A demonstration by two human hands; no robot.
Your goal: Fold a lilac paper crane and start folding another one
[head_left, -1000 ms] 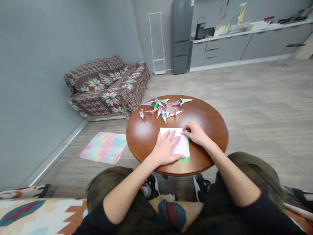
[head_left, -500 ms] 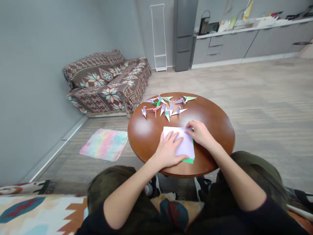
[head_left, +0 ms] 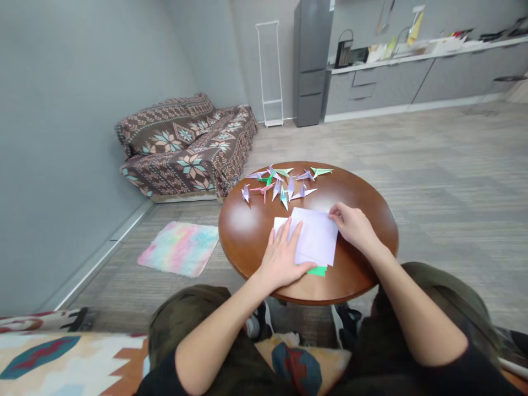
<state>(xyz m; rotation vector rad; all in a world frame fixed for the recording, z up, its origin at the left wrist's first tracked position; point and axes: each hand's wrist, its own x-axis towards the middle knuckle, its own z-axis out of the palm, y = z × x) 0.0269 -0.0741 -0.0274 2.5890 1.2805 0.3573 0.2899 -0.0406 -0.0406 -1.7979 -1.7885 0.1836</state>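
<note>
Right hand (head_left: pixel 352 224): fingers pinch purple sheet (head_left: pixel 317 235) | left hand (head_left: pixel 282 257): fingers spread on paper pile (head_left: pixel 318 271) | step: maybe taking one sheet | next: needs gentle pull

- The left sleeve (head_left: pixel 161 378) is black and short, it ends near the elbow.
- The right sleeve (head_left: pixel 457 375) is of the same black — the cloth looks plain.
- The forearms (head_left: pixel 237 305), the left hand (head_left: pixel 284 258) and the right hand (head_left: pixel 353 224) are bare.
- The trousers (head_left: pixel 185 312) are dark olive green, rather loose around the knees.
- The shoes (head_left: pixel 350 323) are dark with white edges — smaller details are blurred.
</note>
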